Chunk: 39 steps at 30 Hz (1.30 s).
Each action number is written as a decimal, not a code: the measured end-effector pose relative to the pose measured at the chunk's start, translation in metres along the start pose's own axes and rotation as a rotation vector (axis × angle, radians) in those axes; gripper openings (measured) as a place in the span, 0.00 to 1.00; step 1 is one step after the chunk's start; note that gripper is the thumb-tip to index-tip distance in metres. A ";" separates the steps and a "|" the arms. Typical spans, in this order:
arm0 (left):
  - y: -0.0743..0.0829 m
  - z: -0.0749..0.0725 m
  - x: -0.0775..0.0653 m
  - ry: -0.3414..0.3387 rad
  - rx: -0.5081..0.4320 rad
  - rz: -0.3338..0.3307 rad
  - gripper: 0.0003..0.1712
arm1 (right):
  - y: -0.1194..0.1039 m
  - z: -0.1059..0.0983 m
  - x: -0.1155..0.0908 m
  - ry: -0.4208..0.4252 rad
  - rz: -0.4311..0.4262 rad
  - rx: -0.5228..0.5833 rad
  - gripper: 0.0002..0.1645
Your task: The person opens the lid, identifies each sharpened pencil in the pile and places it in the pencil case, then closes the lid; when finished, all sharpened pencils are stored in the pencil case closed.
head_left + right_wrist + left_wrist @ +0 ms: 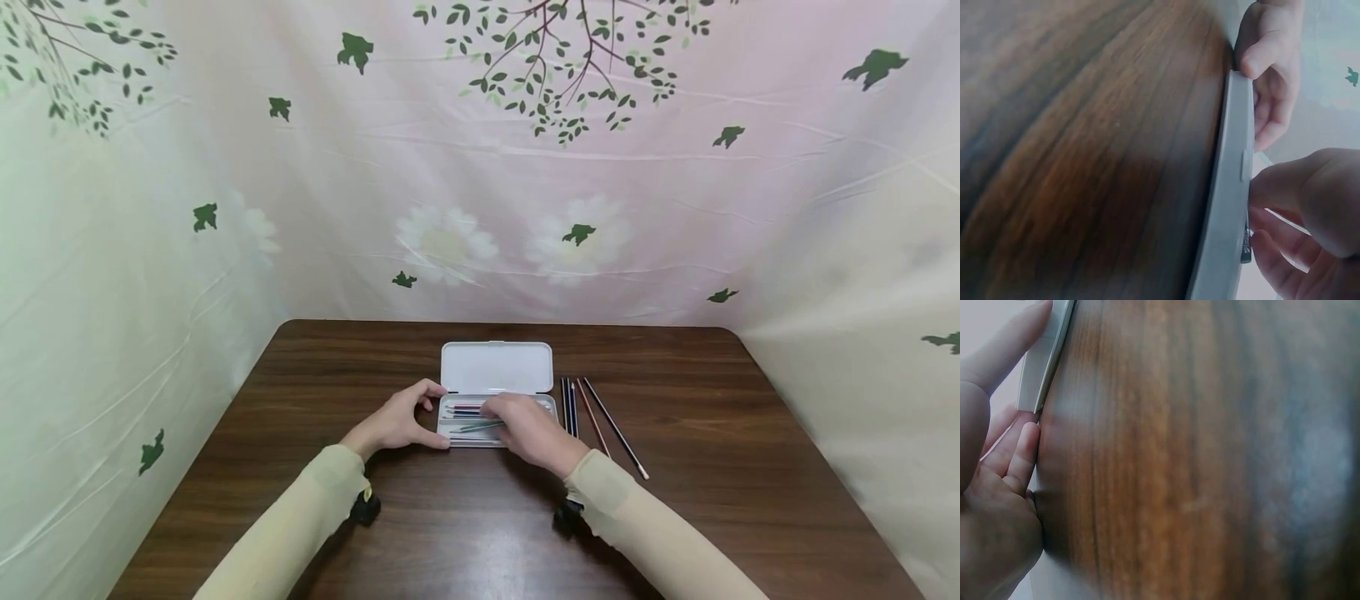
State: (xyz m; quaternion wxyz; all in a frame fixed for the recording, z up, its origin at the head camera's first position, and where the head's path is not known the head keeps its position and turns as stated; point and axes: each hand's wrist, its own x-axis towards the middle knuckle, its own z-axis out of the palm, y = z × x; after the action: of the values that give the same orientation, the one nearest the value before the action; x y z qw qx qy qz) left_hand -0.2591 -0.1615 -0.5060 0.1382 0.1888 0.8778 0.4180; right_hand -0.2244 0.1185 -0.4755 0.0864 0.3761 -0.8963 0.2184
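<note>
A white pencil case [483, 445] lies on the table with its lid [497, 367] raised at the back. Several pencils [461, 410] rest inside it. My left hand [397, 419] holds the case's left end, thumb at the front corner and index finger at the back. Over the tray, my right hand [528, 427] pinches a green pencil [477, 427], which points left; the fingers hide part of it. The right wrist view shows the case's front wall [1225, 175] and a dark pencil end [1246, 249] by the right fingers.
To the right of the case, several dark pencils [617, 429] and a reddish one [594, 417] lie on the brown wooden table [337, 358]. Light cloth with printed leaves and flowers [442, 242] hangs behind and at both sides.
</note>
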 end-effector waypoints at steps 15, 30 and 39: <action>0.000 -0.001 -0.001 0.003 -0.003 -0.009 0.48 | 0.003 0.004 0.003 0.012 -0.025 -0.145 0.21; -0.001 -0.001 0.000 -0.003 -0.001 0.008 0.48 | -0.001 0.000 0.004 -0.012 -0.100 -0.005 0.17; 0.002 0.000 0.000 -0.003 0.000 0.002 0.48 | 0.008 -0.015 -0.017 0.094 -0.002 0.031 0.10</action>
State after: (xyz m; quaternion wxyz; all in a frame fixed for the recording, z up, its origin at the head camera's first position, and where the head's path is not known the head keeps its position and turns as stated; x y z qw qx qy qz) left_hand -0.2585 -0.1603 -0.5047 0.1393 0.1902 0.8775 0.4175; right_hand -0.2187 0.1411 -0.4700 0.1227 0.3678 -0.8874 0.2494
